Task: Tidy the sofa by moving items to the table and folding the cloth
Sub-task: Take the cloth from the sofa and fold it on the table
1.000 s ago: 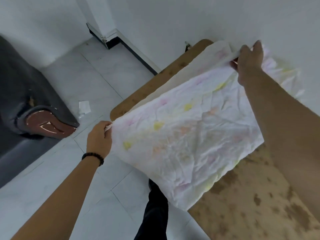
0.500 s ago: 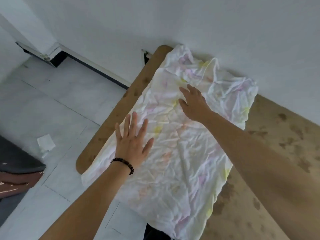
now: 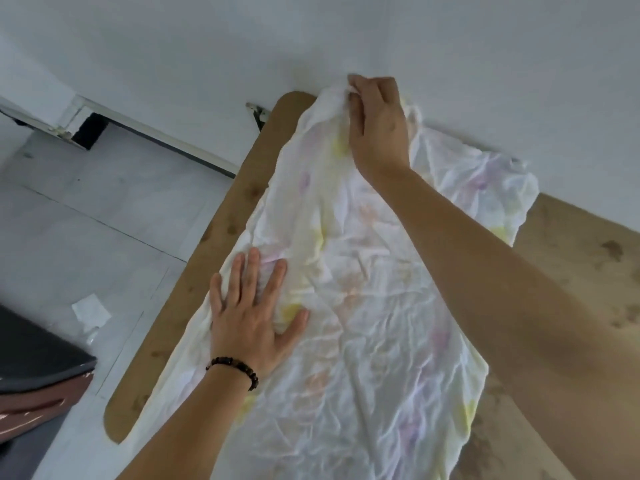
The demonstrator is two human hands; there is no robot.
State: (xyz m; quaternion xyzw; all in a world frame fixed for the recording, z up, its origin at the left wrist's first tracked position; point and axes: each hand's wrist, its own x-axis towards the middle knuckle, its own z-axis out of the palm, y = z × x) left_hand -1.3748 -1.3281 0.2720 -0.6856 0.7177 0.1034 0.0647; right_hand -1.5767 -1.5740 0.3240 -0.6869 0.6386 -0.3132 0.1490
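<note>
A crumpled white cloth [image 3: 374,306] with faint yellow, pink and purple marks lies spread over the brown wooden table [image 3: 588,271]. My left hand [image 3: 252,313], with a dark bead bracelet on the wrist, lies flat on the cloth near its left edge, fingers spread. My right hand [image 3: 377,123] reaches to the far end by the wall and pinches the cloth's far corner, lifting it slightly. The near end of the cloth hangs over the table's front edge.
The table stands against a white wall [image 3: 346,39]. To the left is a pale tiled floor with a scrap of white paper [image 3: 90,311]. A dark sofa edge with a brown worn patch [image 3: 38,393] sits at the lower left.
The cloth was held up by both hands, then laid on the table. My left hand has pressed flat on it and my right hand has moved to the far corner and gripped it.
</note>
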